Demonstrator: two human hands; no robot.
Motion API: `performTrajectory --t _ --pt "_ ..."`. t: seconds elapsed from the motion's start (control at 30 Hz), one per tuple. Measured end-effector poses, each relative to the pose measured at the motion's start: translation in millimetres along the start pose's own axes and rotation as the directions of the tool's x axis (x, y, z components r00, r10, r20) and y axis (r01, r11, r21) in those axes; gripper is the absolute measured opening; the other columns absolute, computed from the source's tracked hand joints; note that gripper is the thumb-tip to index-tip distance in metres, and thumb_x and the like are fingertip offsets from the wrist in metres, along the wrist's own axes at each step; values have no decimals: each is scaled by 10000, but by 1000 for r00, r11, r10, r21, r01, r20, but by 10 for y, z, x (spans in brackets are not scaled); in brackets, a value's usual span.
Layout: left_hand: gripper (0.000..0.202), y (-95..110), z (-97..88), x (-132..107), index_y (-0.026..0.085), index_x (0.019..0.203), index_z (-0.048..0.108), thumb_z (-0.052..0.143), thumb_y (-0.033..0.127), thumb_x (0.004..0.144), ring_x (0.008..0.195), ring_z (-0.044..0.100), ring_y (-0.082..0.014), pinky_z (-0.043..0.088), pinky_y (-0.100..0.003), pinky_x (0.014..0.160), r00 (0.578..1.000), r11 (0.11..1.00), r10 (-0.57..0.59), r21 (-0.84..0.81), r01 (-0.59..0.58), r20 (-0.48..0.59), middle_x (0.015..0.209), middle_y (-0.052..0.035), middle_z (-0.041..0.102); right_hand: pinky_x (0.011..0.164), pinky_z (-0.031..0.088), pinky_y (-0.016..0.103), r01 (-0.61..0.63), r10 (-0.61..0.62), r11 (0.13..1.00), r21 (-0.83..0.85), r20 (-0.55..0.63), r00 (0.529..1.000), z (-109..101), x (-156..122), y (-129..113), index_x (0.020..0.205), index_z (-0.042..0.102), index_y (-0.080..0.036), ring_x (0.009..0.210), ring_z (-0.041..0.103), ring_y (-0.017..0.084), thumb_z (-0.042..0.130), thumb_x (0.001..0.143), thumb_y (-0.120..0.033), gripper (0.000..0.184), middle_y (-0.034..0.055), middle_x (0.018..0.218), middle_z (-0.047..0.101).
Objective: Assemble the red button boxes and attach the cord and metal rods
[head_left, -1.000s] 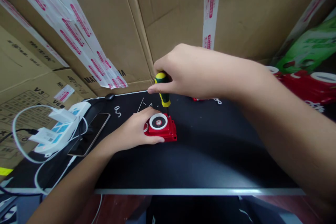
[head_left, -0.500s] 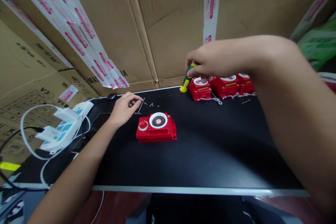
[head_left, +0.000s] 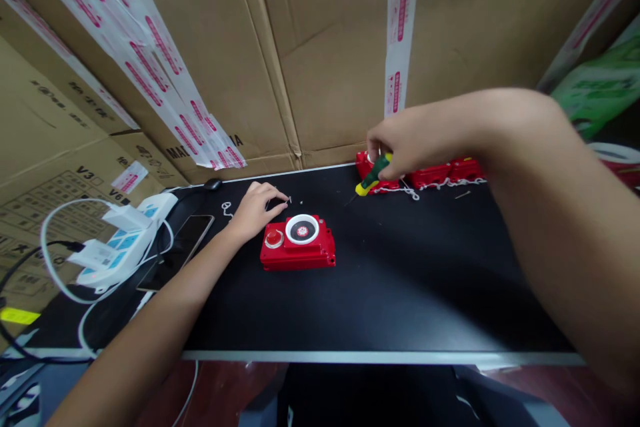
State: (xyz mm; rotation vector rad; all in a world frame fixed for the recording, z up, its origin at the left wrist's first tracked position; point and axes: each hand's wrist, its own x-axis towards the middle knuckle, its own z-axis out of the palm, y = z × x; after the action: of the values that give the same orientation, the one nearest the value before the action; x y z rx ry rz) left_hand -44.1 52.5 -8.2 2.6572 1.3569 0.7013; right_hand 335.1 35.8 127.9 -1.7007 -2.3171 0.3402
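My left hand is over the table behind a red box, its thumb and forefinger closing on a small screw. The box lies flat and has a white-ringed round speaker and a red button on top. My right hand grips a green and yellow screwdriver, fingers wrapped round its handle. Its thin shaft points down and left, above the table, clear of the box. Another small screw lies just right of my left fingertips.
More red boxes with white cords stand at the back right, partly behind my right arm. A loose screw lies before them. At the left are a phone, a power strip with cables, and cardboard boxes behind.
My left hand has moved right to a small screw, uncovering a white cord. My right hand has shifted slightly right and down, tilting the screwdriver flatter.
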Motion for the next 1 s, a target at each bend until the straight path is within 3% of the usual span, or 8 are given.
performTrajectory --t 0.13,0.27,0.33,0.47,0.57,0.67,0.73,1.0 --pt "85 39 2 2 258 963 798 717 268 940 990 568 -263 472 -434 949 1000 999 8 -49 -9 -23 970 -39 775 600 396 304 -65 73 997 -44 207 976 244 -344 -75 959 643 -194 673 697 207 740 894 -501 329 37 741 712" --pt "165 83 1 -14 251 964 786 719 154 849 956 603 -247 490 -403 891 997 993 -22 -120 13 -71 903 -18 785 557 418 308 -122 145 989 -79 532 834 532 -551 -124 1022 585 -223 633 699 213 727 877 -297 216 9 713 719" --pt "222 103 5 -23 238 973 774 712 117 798 898 636 -220 508 -370 826 991 984 -66 -173 45 -113 882 -15 776 550 420 318 -98 149 988 -122 541 828 614 -576 -106 1005 576 -231 659 695 220 726 876 -306 212 17 757 735" --pt "223 212 -37 -63 200 1012 734 684 136 804 769 680 -162 537 -314 718 961 942 -152 -327 71 -230 869 -28 751 562 402 342 39 84 959 -282 412 907 654 -569 -69 894 633 -212 703 669 245 730 901 -555 357 66 862 738" --pt "189 401 -152 -126 181 1062 688 680 205 874 790 698 -155 573 -314 740 934 904 -158 -427 7 -320 912 -48 738 545 344 331 126 -109 899 -420 64 992 681 -581 -175 939 655 -175 724 662 256 587 1017 -581 419 120 939 735" --pt "166 642 -297 -216 190 1036 684 736 198 878 810 675 -153 554 -316 749 885 879 -107 -458 -128 -454 921 -41 720 541 339 323 201 -359 890 -410 -357 862 795 -629 -394 1069 665 -163 799 689 243 538 1072 -397 266 128 1067 738" --pt "160 794 -371 -281 201 994 700 789 181 863 800 669 -158 531 -327 726 868 883 -35 -422 -205 -496 919 -37 728 544 387 317 367 -484 873 -322 -467 740 907 -678 -545 1088 670 -161 738 681 199 564 1061 -353 221 111 1044 740" --pt "199 1189 -424 -418 233 948 706 818 96 858 800 724 -177 569 -377 747 857 814 364 -323 -483 -364 884 -27 797 556 457 268 683 -691 697 -218 -456 560 1168 -853 -772 1112 691 -149 681 668 139 567 1096 -308 202 64 951 749"
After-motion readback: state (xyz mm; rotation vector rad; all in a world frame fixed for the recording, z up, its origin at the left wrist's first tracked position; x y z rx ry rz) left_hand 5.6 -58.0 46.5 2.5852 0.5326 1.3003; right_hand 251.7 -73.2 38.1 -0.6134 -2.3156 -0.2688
